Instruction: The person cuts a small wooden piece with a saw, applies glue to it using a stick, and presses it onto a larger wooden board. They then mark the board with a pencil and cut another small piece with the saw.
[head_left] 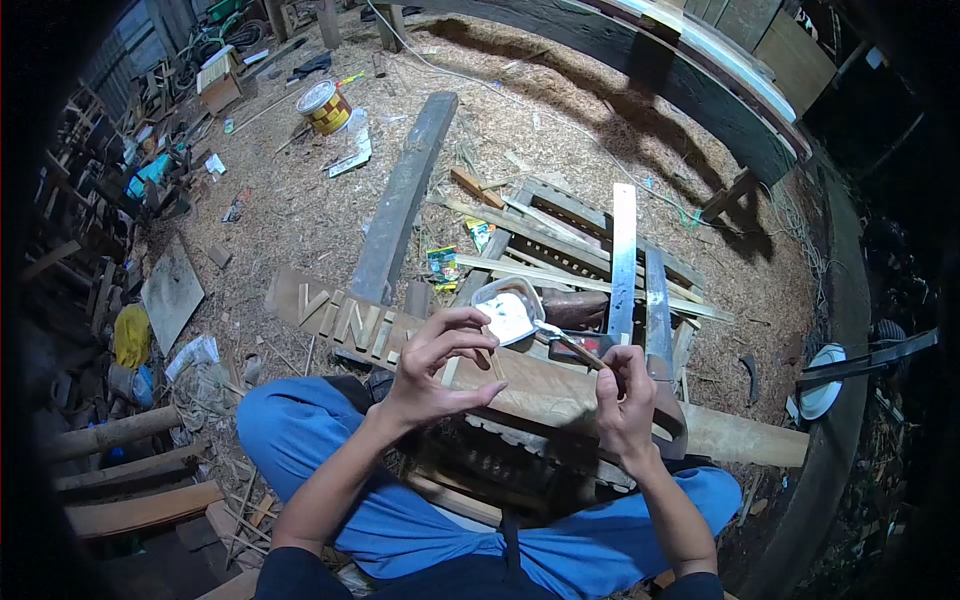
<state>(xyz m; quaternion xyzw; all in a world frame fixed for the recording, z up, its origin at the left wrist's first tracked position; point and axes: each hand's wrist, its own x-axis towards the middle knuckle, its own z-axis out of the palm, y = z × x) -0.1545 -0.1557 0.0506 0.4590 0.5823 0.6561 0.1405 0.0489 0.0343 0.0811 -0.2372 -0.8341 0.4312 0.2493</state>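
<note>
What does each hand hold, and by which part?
Right hand: thin brown stick with a white tip, by its opposite end. Left hand: apparently a slim pale piece, by its two ends.

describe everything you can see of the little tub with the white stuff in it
The tub is small, squarish with rounded corners, pale-rimmed and plastic-looking. It is open, mouth up, with white stuff inside. It sits just beyond the long board. The white-smeared end of the stick is at its right side; whether they touch is unclear.
</note>
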